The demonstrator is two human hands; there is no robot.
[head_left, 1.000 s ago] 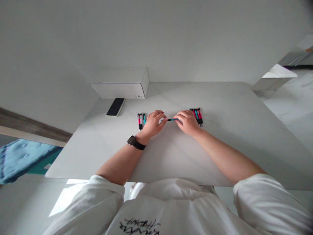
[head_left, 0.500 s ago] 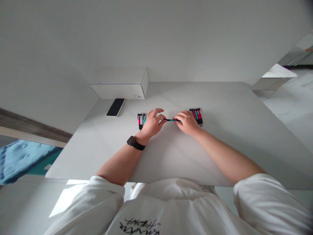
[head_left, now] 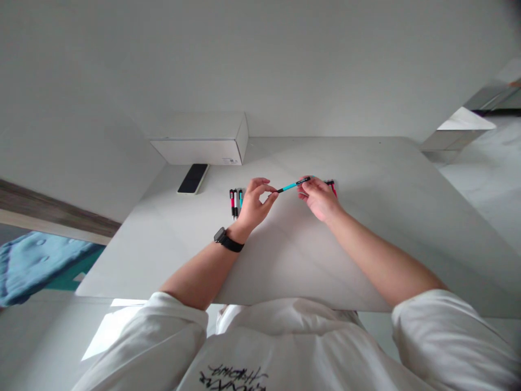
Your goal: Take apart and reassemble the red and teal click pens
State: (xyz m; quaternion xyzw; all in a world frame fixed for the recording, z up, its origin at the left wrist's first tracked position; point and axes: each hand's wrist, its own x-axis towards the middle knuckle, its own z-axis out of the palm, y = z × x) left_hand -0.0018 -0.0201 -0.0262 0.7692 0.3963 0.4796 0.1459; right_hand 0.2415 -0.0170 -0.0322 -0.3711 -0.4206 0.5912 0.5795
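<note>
A turquoise and black pen (head_left: 290, 187) spans the gap between my hands, tilted up toward the right. My left hand (head_left: 256, 202) pinches its left end between thumb and fingertips. At the other end, my right hand (head_left: 319, 196) is closed around the black top with thumb and fingers. Beside my left hand lie a red pen (head_left: 232, 202), a white pen (head_left: 235, 202) and a turquoise pen (head_left: 241, 196), side by side, the last partly covered. Behind my right hand shows a red pen (head_left: 334, 188); the hand hides most of that group.
A long white box (head_left: 199, 151) stands at the back left against the wall. In front of it lies a dark-screened phone (head_left: 193, 178). The white table (head_left: 366, 163) has its near edge at my body. A blue cushion (head_left: 44, 260) is off to the left.
The pen has risen at its right end, from nearly level to slanted. My right hand has lifted and turned, showing more of the palm side. My left hand has hardly moved.
</note>
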